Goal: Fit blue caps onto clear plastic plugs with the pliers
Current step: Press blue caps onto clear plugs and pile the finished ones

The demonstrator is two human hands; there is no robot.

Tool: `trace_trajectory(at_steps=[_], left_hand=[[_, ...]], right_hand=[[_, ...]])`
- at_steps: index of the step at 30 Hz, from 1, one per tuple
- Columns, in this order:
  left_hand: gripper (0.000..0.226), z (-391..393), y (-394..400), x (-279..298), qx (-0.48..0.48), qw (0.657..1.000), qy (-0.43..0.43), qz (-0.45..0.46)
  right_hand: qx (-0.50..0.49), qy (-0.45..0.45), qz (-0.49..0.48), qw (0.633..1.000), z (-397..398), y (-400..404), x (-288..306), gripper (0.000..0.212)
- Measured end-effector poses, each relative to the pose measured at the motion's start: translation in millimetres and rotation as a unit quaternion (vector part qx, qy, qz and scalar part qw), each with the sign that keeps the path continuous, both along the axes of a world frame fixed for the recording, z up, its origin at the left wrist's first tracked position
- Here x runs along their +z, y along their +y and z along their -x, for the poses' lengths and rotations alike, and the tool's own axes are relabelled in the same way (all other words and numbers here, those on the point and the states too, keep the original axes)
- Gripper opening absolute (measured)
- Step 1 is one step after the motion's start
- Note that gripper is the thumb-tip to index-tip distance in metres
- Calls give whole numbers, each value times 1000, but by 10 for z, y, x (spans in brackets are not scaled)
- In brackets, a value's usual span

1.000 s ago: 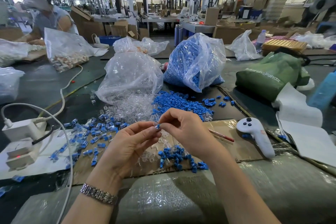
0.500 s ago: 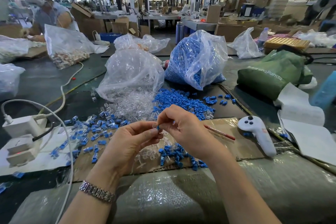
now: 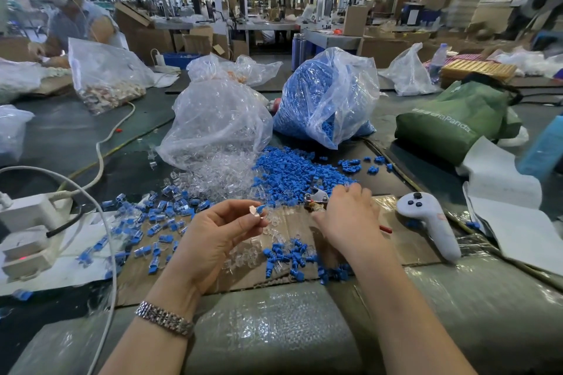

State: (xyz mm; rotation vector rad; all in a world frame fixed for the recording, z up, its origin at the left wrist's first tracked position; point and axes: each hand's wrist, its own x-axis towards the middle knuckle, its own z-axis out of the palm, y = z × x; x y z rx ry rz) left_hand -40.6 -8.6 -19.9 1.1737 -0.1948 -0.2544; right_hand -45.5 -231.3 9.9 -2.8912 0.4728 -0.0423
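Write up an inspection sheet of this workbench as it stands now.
Surface: cardboard sheet lies over a dark bench, bubble wrap along the near edge.
Job's things: bag of clear plugs and bag of blue caps both spill loose piles; assembled pieces scattered to the left; pliers on the cardboard.
Clutter: white controller, green bag, white paper.
Grippers: left hand pinches a plug with cap; right hand rests over the pliers, grip hidden.
Cables: white cord runs to a power strip.
Surroundings: another worker at far left, cardboard boxes behind.
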Motion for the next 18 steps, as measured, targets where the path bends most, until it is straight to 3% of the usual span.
trace_trajectory(at_steps=[3, 9, 12, 14, 18], left_hand=[[27, -23, 20, -28, -2, 1000, 0, 4], [29, -100, 80, -75, 16, 998, 29, 53], [27, -118, 101, -81, 28, 996, 32, 73], [26, -128, 115, -84, 39, 995, 34, 84], [25, -138, 129, -78, 60, 992, 39, 100]], right_hand=[[-17, 65, 21, 998, -67, -58, -83, 53], [10, 27, 24, 999, -140, -10, -74, 23], [24, -15, -58, 998, -128, 6, 61, 23], [34, -25, -187, 981, -90, 18, 215, 24], [153, 73, -320, 932, 66, 125, 465, 21]])
